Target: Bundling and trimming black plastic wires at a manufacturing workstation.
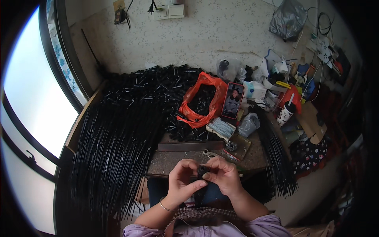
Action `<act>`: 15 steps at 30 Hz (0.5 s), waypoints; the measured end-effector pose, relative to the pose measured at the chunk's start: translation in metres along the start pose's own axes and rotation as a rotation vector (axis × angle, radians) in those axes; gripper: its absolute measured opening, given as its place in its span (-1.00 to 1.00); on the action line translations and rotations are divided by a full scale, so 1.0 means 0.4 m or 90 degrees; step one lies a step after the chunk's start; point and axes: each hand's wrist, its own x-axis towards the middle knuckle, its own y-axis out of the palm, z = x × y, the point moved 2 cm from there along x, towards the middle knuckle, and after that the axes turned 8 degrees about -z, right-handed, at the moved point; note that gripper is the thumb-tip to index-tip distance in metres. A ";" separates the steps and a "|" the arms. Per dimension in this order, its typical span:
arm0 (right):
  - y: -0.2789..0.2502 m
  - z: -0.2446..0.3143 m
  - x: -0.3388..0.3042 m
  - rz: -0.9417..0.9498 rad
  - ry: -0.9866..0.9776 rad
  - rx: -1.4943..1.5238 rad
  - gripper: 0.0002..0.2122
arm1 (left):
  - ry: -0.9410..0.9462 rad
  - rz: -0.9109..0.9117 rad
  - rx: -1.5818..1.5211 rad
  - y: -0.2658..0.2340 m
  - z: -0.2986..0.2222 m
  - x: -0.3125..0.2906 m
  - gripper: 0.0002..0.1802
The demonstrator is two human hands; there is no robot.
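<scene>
In front of my body, just off the near edge of the worktable (173,166), a small black cylindrical part (203,170) with a round hole in its end sits between my hands. My left hand (181,181) pinches it from the left with thumb and fingers. From the other side, my right hand (227,178) grips it too, its thumb lying across the front. The part's lower end is hard to make out against the dark clothing. Just behind my fingers lies a metal tool resembling pliers (209,153), partly hidden.
A long bundle of thin black rods (114,158) hangs over the left edge; another bundle (276,154) hangs at the right. Behind lie heaped black parts (158,85), a red plastic bag (187,106), a propped phone (233,100), a box of metal pins (222,128) and a flat bar (189,146).
</scene>
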 end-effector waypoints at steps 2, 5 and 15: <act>0.015 0.008 0.001 0.018 0.072 0.044 -0.87 | -0.014 -0.032 0.047 -0.006 0.000 -0.013 -0.69; -0.010 -0.015 -0.003 0.051 0.199 0.214 -0.85 | 0.244 0.038 0.393 0.001 -0.031 -0.020 -0.68; 0.036 0.013 -0.030 0.024 0.106 -0.021 -0.33 | -0.149 0.251 0.040 -0.014 0.006 -0.073 -0.36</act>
